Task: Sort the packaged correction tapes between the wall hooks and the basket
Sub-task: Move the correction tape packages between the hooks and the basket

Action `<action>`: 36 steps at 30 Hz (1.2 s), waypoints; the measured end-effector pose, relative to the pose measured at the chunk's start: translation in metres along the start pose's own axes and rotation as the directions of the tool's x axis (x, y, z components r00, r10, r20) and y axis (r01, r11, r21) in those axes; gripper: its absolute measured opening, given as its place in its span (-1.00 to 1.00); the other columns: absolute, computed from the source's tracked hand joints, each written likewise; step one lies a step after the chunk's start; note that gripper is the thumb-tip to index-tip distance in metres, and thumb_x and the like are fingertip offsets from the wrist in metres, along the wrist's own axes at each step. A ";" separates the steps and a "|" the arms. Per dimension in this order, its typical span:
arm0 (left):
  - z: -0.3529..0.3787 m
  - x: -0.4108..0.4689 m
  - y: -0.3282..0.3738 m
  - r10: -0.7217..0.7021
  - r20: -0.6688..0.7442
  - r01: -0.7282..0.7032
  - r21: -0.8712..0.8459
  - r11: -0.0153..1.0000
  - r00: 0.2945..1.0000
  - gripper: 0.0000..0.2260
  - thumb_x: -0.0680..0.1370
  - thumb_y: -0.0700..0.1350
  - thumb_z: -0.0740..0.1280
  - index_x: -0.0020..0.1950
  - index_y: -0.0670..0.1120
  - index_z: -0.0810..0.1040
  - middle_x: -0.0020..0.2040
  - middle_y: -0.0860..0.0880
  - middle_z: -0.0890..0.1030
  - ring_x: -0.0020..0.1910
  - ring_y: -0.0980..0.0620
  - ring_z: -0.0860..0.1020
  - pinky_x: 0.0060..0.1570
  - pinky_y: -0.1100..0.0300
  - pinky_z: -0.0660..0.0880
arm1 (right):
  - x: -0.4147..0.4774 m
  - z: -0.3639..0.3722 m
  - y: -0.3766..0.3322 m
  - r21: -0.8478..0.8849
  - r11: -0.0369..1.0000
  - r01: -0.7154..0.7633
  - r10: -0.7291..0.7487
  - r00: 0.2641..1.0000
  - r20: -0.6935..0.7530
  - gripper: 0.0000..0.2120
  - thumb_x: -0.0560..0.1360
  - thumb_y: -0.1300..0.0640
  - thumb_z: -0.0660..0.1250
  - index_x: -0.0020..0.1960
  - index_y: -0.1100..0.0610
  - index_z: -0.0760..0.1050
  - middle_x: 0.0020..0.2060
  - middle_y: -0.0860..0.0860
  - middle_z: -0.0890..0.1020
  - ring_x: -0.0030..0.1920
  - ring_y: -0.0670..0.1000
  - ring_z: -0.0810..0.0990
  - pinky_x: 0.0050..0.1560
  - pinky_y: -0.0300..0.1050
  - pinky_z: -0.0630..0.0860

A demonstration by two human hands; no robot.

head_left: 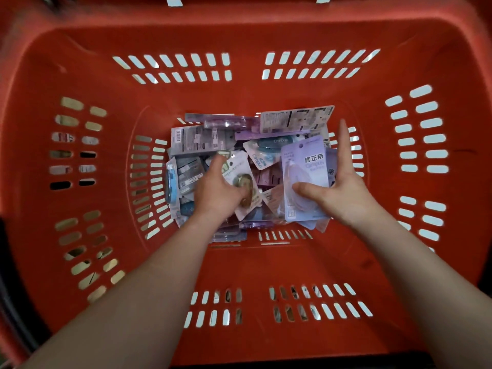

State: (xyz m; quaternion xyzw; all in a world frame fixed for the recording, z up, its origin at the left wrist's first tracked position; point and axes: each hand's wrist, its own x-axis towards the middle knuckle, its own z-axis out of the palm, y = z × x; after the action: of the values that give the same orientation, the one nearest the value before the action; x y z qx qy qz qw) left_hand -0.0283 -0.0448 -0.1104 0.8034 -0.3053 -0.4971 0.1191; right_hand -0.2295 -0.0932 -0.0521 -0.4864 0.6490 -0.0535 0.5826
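Both my arms reach down into a deep red basket (80, 75). Several packaged correction tapes (197, 141) lie piled on its floor. My right hand (343, 193) holds a lilac correction tape pack (306, 171) upright, thumb on its front and fingers behind it, with more lilac packs stacked behind. My left hand (215, 193) grips a white pack with a greenish tape (243, 179), thumb across its lower part. The wall hooks are out of view.
The basket's slotted red walls rise on all sides and fill the view. A blue-edged pack (170, 185) leans at the left of the pile, and a grey barcode-side pack (295, 118) lies at the back.
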 end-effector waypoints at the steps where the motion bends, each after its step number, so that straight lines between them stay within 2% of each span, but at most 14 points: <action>1: -0.009 -0.005 0.003 -0.010 0.007 0.010 -0.133 0.991 1.000 -0.42 0.42 -0.24 0.53 0.30 0.09 0.33 0.01 0.09 0.57 -0.13 0.07 0.59 -0.26 0.16 0.60 | -0.004 -0.003 -0.002 -0.026 0.999 0.028 -0.027 0.999 0.023 0.01 0.49 0.21 0.46 0.54 -0.35 -0.19 0.27 -0.37 0.44 0.02 -0.35 0.57 -0.05 -0.48 0.44; 3: -0.033 -0.020 0.014 -0.008 0.004 0.009 -0.346 0.938 1.000 -0.39 0.37 -0.32 0.53 0.21 0.12 0.32 0.06 0.09 0.59 -0.02 0.05 0.63 -0.26 0.21 0.57 | -0.014 -0.007 -0.014 -0.080 0.995 0.059 -0.056 0.998 0.038 -0.20 0.52 0.22 0.41 0.51 -0.36 0.10 0.43 -0.24 0.37 0.27 -0.21 0.49 0.20 -0.29 0.46; 5: -0.061 -0.041 0.028 0.017 0.032 0.002 -0.509 0.861 0.999 -0.31 0.30 -0.34 0.54 0.21 0.17 0.32 0.16 0.03 0.58 0.08 0.02 0.63 -0.07 0.12 0.60 | -0.026 -0.011 -0.030 -0.074 0.995 0.074 -0.071 0.997 0.036 -0.45 0.53 0.26 0.37 0.36 -0.25 0.43 0.33 -0.20 0.50 0.28 -0.18 0.50 0.29 -0.23 0.44; 8: -0.092 -0.079 0.051 0.075 0.141 0.031 -0.631 0.775 0.987 -0.17 0.24 -0.29 0.49 0.39 0.18 0.26 0.30 -0.07 0.54 0.18 -0.06 0.62 0.14 -0.05 0.57 | -0.051 -0.015 -0.062 0.021 0.998 0.057 -0.058 0.998 0.039 -0.59 0.53 0.31 0.30 0.18 -0.15 0.60 0.10 -0.33 0.59 0.03 -0.30 0.56 0.01 -0.51 0.44; 11: -0.108 -0.120 0.078 0.134 0.219 0.029 -0.614 0.789 0.967 -0.06 0.35 -0.37 0.48 0.55 0.15 0.08 0.15 0.10 0.64 0.13 0.04 0.64 0.11 0.08 0.57 | -0.077 -0.017 -0.099 0.175 0.984 0.024 -0.033 0.998 0.047 -0.60 0.52 0.30 0.26 0.08 -0.16 0.65 0.03 -0.37 0.63 -0.07 -0.37 0.54 -0.10 -0.57 0.40; 13: -0.117 -0.148 0.096 0.159 0.208 0.012 -0.641 0.768 0.965 -0.08 0.40 -0.35 0.43 0.55 0.19 0.02 0.08 0.18 0.67 0.12 0.10 0.64 0.10 0.16 0.55 | -0.096 -0.019 -0.124 0.247 0.969 0.030 -0.044 0.998 0.053 -0.67 0.52 0.25 0.29 0.09 -0.12 0.66 0.07 -0.26 0.67 0.00 -0.28 0.57 -0.06 -0.43 0.46; 15: -0.127 -0.174 0.113 0.153 0.151 -0.012 -0.673 0.740 0.977 -0.10 0.48 -0.37 0.39 0.56 0.19 -0.05 0.14 0.14 0.66 0.15 0.14 0.62 0.11 0.20 0.54 | -0.118 -0.027 -0.148 0.281 0.958 0.057 -0.079 0.994 0.069 -0.80 0.50 0.03 0.45 0.11 -0.13 0.64 0.08 -0.25 0.67 0.05 -0.25 0.61 -0.06 -0.36 0.51; 18: -0.143 -0.216 0.142 0.144 0.054 -0.064 -0.705 0.706 0.988 -0.12 0.50 -0.28 0.41 0.57 0.14 -0.09 0.26 0.02 0.62 0.21 0.10 0.60 0.17 0.20 0.56 | -0.154 -0.045 -0.181 0.277 0.954 0.111 -0.154 0.978 0.140 -0.52 0.28 -0.05 0.53 0.19 -0.05 0.59 0.10 -0.17 0.67 0.05 -0.17 0.67 -0.09 -0.30 0.58; 22: -0.163 -0.267 0.176 0.001 -0.079 -0.065 -0.812 0.580 0.997 -0.44 0.33 -0.11 0.48 0.31 -0.10 0.45 0.08 -0.11 0.70 0.00 -0.04 0.69 -0.07 0.10 0.63 | -0.202 -0.068 -0.221 0.288 0.945 0.154 -0.198 0.972 0.130 -0.60 0.40 0.12 0.51 0.22 -0.03 0.58 0.06 -0.22 0.66 0.04 -0.13 0.68 -0.02 -0.07 0.66; 24: -0.174 -0.293 0.191 -0.014 -0.120 -0.091 -0.817 0.570 0.993 -0.59 0.39 -0.11 0.48 0.22 -0.14 0.56 0.03 -0.10 0.72 -0.04 -0.09 0.70 -0.10 0.07 0.62 | -0.222 -0.080 -0.236 0.222 0.948 0.227 -0.248 0.966 0.070 -0.67 0.47 0.12 0.47 0.20 -0.11 0.58 0.09 -0.31 0.63 0.15 -0.23 0.61 0.19 -0.18 0.54; 27: -0.192 -0.336 0.214 0.000 -0.239 -0.192 -0.783 0.591 0.971 -0.74 0.50 -0.20 0.44 0.18 -0.11 0.57 -0.01 -0.06 0.73 -0.05 -0.05 0.70 -0.11 0.09 0.64 | -0.256 -0.096 -0.265 0.219 0.934 0.283 -0.309 0.946 0.096 -0.68 0.52 0.15 0.43 0.18 -0.19 0.57 0.10 -0.38 0.61 0.13 -0.33 0.58 0.10 -0.38 0.49; 30: -0.212 -0.382 0.237 0.031 -0.370 -0.315 -0.741 0.594 0.929 -0.74 0.53 -0.20 0.41 0.21 -0.07 0.55 0.07 -0.04 0.71 0.05 -0.04 0.68 0.00 0.05 0.62 | -0.291 -0.113 -0.291 0.281 0.915 0.291 -0.336 0.933 0.130 -0.69 0.56 0.13 0.39 0.19 -0.24 0.60 0.16 -0.34 0.61 0.17 -0.29 0.58 0.10 -0.32 0.50; 33: -0.234 -0.427 0.250 -0.028 -0.472 -0.387 -0.754 0.531 0.881 -0.67 0.58 -0.18 0.38 0.29 0.10 0.47 0.15 0.02 0.67 0.15 0.00 0.64 0.07 0.05 0.58 | -0.326 -0.135 -0.317 0.253 0.895 0.368 -0.400 0.912 0.089 -0.61 0.49 -0.01 0.43 0.22 -0.40 0.49 0.23 -0.38 0.54 0.28 -0.24 0.51 0.25 -0.13 0.47; 36: -0.255 -0.477 0.254 -0.068 -0.548 -0.418 -0.707 0.571 0.834 -0.42 0.56 -0.10 0.40 0.30 0.50 0.25 0.26 0.08 0.60 0.22 0.03 0.60 0.20 -0.10 0.54 | -0.363 -0.163 -0.347 0.311 0.848 0.429 -0.478 0.872 0.103 -0.26 0.38 0.01 0.46 0.43 -0.37 0.22 0.30 -0.29 0.50 0.26 -0.10 0.58 0.23 -0.01 0.53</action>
State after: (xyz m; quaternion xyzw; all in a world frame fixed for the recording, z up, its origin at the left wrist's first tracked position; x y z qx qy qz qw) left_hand -0.0533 0.0177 0.4836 0.7269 -0.0844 -0.3291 0.5968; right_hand -0.2189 -0.1030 0.4751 -0.5420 0.4469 -0.2376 0.6708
